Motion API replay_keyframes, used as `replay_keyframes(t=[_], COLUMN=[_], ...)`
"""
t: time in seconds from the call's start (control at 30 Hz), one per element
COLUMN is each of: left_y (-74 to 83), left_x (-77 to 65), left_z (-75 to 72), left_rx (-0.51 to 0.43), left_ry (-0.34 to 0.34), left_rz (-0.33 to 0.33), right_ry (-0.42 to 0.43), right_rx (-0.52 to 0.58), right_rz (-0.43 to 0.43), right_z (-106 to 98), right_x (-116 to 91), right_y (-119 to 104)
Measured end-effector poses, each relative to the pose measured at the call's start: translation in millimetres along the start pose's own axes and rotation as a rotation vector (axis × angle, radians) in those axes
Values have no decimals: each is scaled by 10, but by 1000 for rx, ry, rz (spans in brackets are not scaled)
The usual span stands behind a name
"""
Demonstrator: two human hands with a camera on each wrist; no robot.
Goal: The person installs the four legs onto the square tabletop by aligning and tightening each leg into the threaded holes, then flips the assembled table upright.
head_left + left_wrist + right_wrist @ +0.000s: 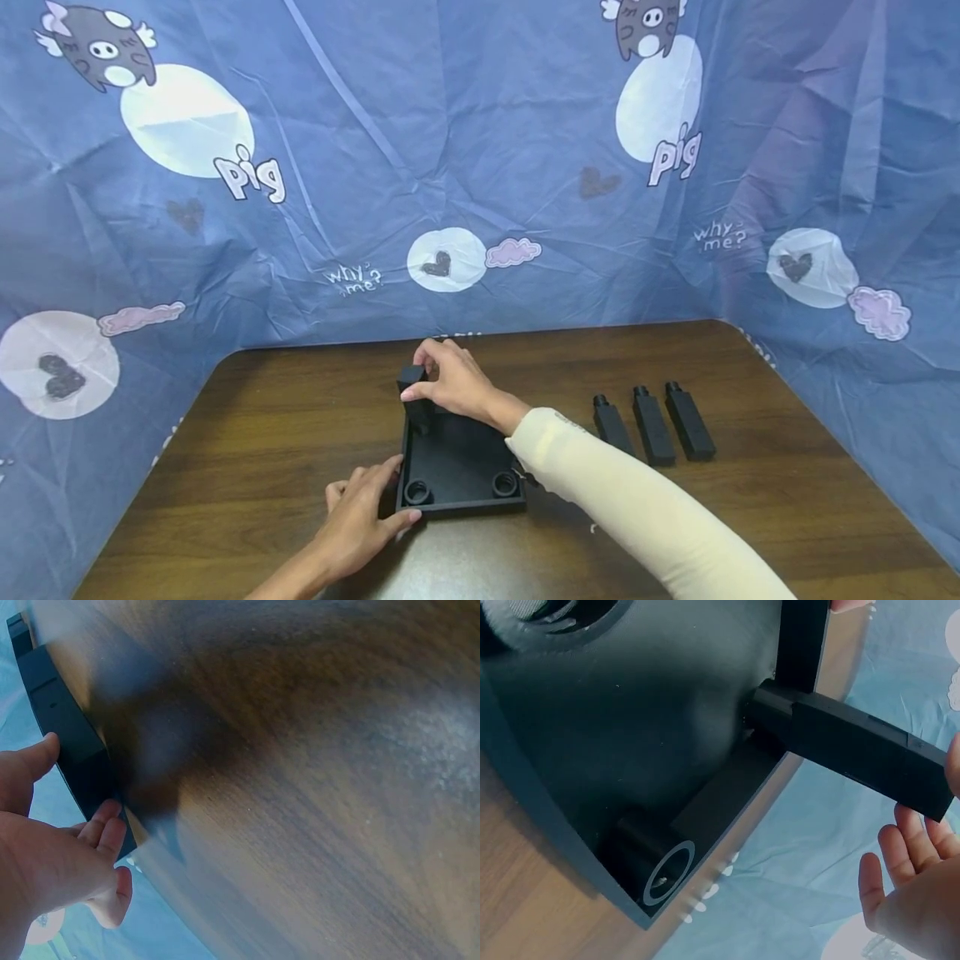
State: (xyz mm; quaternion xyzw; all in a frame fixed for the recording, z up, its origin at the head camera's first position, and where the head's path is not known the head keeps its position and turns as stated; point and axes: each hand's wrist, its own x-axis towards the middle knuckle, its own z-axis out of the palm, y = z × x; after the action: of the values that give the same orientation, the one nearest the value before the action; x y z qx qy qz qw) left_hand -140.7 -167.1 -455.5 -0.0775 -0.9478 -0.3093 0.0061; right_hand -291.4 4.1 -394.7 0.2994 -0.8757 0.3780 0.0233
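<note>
A black square toy tabletop (457, 458) lies underside up on the table, with a raised rim and round threaded sockets at its corners. Upright at its far left corner stands a black table leg (413, 392), its narrow end at the socket. My right hand (457, 379) pinches the leg's upper end between thumb and fingers; the right wrist view shows that leg (870, 754) meeting the corner. With thumb at the front edge and fingers along the left side, my left hand (356, 512) holds the near left corner. The far right corner is hidden behind my right hand and forearm.
Three more black legs with threaded ends, a left one (613, 427), a middle one (654, 429) and a right one (690, 423), lie side by side on the brown wooden table (285, 417). A blue printed cloth (480, 167) hangs behind the table.
</note>
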Motion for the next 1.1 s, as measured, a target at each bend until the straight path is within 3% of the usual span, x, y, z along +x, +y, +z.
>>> replay_keyframes(t=[0.17,0.57,0.83,1.1], left_y=[-3,7,-8,6], left_x=[-9,-9,-20,-7], left_z=[-3,-9,-1,-14], left_rx=[5,5,6,3], left_ry=[6,8,28,-10], left_rz=[11,13,35,4], right_ry=[-20,-137,-53,-21], right_rx=[-40,53,0,-83], right_rz=[8,-32,-35,43], right_z=[1,-66,-38,9], right_x=[-1,16,43,57], right_y=[-2,1,-43,-60])
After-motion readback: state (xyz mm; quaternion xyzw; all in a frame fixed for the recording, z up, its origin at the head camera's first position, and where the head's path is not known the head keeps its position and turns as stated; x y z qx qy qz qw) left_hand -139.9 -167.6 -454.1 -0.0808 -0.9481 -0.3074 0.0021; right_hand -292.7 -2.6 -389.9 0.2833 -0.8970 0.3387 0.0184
